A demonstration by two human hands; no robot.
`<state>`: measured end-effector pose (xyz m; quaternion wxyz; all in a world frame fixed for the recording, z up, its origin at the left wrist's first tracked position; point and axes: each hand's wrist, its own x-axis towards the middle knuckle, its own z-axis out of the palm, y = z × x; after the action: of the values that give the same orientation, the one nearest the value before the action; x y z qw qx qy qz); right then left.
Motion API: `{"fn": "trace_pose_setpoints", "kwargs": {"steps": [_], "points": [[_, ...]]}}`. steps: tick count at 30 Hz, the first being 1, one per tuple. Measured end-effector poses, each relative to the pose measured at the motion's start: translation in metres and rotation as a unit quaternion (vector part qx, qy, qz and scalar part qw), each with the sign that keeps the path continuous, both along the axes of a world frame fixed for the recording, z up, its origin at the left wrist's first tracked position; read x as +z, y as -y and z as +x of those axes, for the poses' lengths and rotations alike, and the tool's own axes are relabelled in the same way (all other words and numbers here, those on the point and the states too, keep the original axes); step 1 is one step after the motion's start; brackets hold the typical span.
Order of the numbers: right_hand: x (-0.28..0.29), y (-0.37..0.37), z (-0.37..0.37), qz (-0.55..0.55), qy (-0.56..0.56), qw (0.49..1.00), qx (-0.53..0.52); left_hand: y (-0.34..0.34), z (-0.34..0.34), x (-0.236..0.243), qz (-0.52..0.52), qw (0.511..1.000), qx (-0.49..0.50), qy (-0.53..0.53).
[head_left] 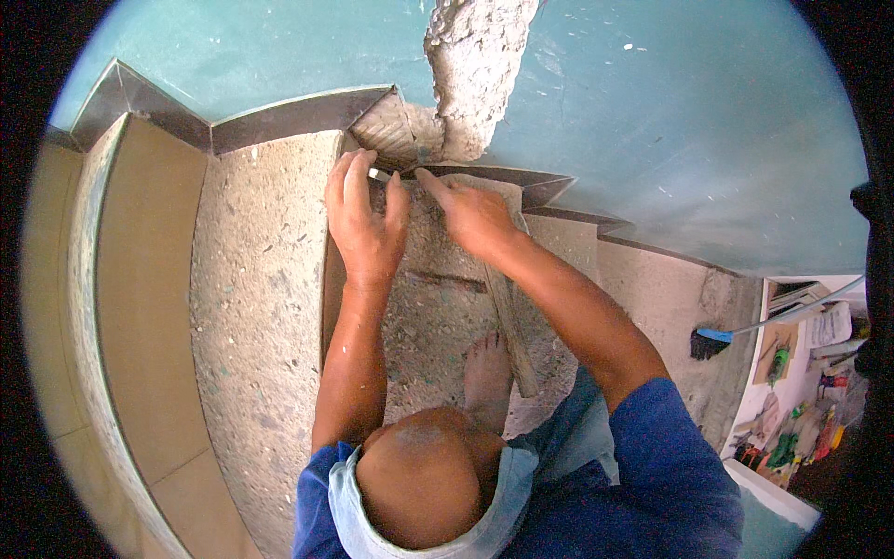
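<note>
My left hand (365, 224) is at the stair corner by the wall, fingers bent, with a small white piece (379, 174) between fingers and thumb; its kind is too small to make out. My right hand (473, 216) reaches in from the other side, index finger stretched to the dark skirting tile (498, 174) at the wall's foot; its other fingers are partly hidden. Above my left hand, a broken patch shows ridged mortar (386, 130) beside the dark skirting (298, 118). Below my right hand a wooden bar or handle (512, 335) lies slanting on the rough step (428, 345).
My bare foot (487, 377) rests on the step beside the wooden bar. Bare concrete (261, 242) and tan-tiled steps (154, 279) rise to the left. A chipped strip (480, 65) runs up the teal wall. At right are a blue-headed brush (712, 342) and a cluttered heap (801, 438).
</note>
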<state>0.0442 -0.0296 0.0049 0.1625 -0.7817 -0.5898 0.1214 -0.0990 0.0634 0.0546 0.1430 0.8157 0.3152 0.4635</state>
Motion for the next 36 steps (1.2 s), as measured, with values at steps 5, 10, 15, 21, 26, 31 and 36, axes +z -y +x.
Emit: {"fn": "trace_pose_setpoints", "kwargs": {"steps": [5, 10, 15, 21, 26, 31, 36], "points": [[0.0, -0.034, 0.003, -0.049, 0.135, 0.989, 0.032, 0.001, -0.001, -0.003, -0.006, 1.0, 0.001, 0.003], [-0.011, -0.038, 0.009, -0.031, 0.213, 0.976, 0.041, 0.001, 0.001, -0.004, -0.003, 1.0, -0.006, 0.022], [-0.011, -0.046, 0.012, -0.061, 0.206, 0.975, 0.064, 0.0, 0.0, -0.003, 0.004, 1.0, -0.002, 0.017], [0.004, -0.042, 0.011, -0.122, 0.209, 0.965, 0.101, -0.003, 0.001, -0.005, -0.006, 0.999, -0.009, 0.03], [0.01, -0.005, 0.025, -0.047, 0.121, 0.989, 0.074, -0.003, 0.005, -0.008, 0.005, 0.999, 0.007, 0.033], [0.01, -0.019, 0.019, -0.054, 0.095, 0.992, 0.068, -0.003, 0.007, -0.006, -0.01, 0.999, 0.011, 0.031], [0.009, -0.045, 0.019, -0.089, 0.088, 0.99, 0.063, -0.003, 0.005, -0.006, -0.01, 0.999, 0.0, 0.041]]}}
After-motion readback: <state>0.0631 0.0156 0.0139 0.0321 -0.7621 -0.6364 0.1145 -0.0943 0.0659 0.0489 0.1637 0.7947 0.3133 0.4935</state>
